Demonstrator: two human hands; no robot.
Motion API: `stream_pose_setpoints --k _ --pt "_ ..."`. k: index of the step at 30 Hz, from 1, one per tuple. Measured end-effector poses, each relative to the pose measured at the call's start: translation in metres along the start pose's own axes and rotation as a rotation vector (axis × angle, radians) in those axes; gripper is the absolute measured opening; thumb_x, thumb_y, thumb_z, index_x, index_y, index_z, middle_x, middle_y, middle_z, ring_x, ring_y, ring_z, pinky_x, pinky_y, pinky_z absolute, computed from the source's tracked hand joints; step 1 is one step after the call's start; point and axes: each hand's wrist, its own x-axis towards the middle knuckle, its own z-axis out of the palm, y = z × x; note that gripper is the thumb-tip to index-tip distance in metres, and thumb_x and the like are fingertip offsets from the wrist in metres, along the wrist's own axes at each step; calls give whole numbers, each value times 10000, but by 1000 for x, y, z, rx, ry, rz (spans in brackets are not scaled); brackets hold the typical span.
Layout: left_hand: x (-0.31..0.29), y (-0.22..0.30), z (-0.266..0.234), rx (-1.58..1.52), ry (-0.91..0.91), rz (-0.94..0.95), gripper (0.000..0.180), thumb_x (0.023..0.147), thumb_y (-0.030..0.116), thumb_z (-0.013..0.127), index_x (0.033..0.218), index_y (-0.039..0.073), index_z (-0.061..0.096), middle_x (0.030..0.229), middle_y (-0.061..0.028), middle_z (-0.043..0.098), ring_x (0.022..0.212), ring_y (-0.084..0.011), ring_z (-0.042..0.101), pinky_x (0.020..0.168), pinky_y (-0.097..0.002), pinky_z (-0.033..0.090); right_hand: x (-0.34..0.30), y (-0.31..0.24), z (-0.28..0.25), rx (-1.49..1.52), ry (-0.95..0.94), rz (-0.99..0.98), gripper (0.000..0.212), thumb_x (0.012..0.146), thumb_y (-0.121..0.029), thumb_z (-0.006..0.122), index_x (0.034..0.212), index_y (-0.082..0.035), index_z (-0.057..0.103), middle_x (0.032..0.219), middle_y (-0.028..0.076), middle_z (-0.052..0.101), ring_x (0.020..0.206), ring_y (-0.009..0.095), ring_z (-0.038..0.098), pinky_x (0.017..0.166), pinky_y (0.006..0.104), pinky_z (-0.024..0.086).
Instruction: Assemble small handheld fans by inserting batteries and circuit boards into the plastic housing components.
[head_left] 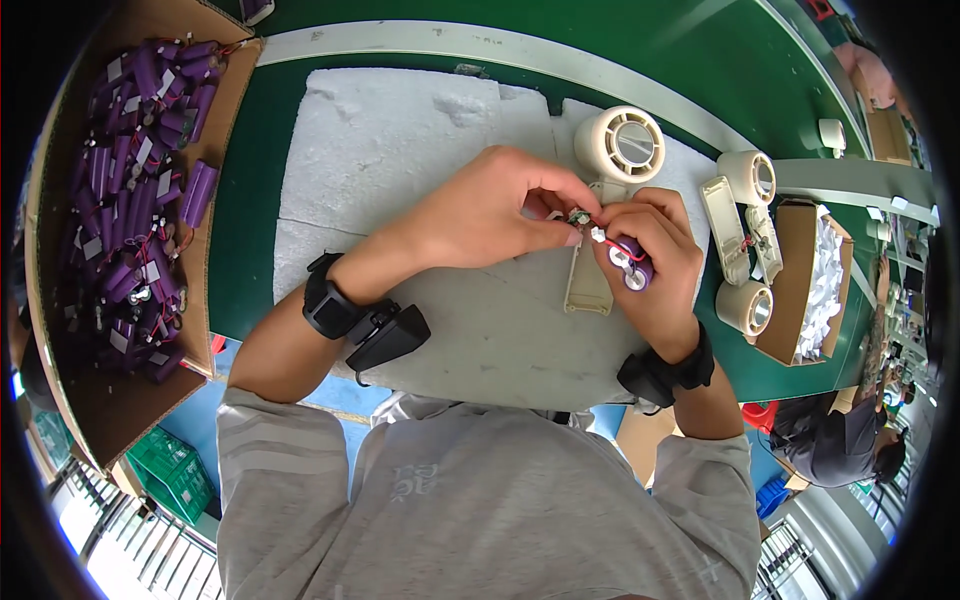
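Observation:
My left hand pinches a small green circuit board between thumb and index finger. Curled beside it, my right hand grips a purple battery pack with its silvery ends facing me. From the pack a red wire and a white connector come up towards the board; whether the connector is plugged in, I cannot tell. Below both hands lies a cream fan body, its long handle shell partly covered by my fingers and its round slotted head beyond them.
A white foam sheet covers the green bench. At left, a cardboard box holds several purple battery packs. More cream fan parts lie at right, before a carton of white pieces. Another person sits at far right.

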Motion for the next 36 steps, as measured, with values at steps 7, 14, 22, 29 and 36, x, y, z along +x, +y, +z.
stream_pose_setpoints --k 7,14,22,29,36 --pt "2 10 -1 21 -20 -166 167 832 37 680 996 9 688 874 -75 691 795 -119 637 728 -291 532 -1 -2 -2 52 -59 62 289 594 38 777 815 -56 616 814 55 667 826 263 583 686 344 501" --pt "-1 8 -12 243 -87 58 343 747 -149 601 1039 19 664 947 -70 644 864 -164 633 770 -281 528 0 -3 -2 -1 -99 10 243 634 40 758 812 -47 616 806 73 660 796 244 578 668 325 497" --pt "-5 12 0 437 12 180 243 722 -86 624 930 30 672 907 -93 642 798 -223 635 688 -321 516 0 -5 -1 -10 -81 19 244 624 32 767 802 -37 615 803 85 637 777 244 584 656 326 497" --pt "-3 3 13 233 75 136 204 741 -95 624 905 23 652 921 -75 600 796 -175 607 681 -292 501 1 -4 -4 14 -103 3 248 643 4 783 831 -26 624 803 105 603 775 242 590 648 324 493" --pt "-4 5 3 262 -90 62 189 791 -68 674 959 5 626 955 -47 564 845 -131 572 710 -258 485 -5 4 -20 268 -139 27 246 684 -44 783 883 -5 644 791 96 615 709 221 593 623 311 481"
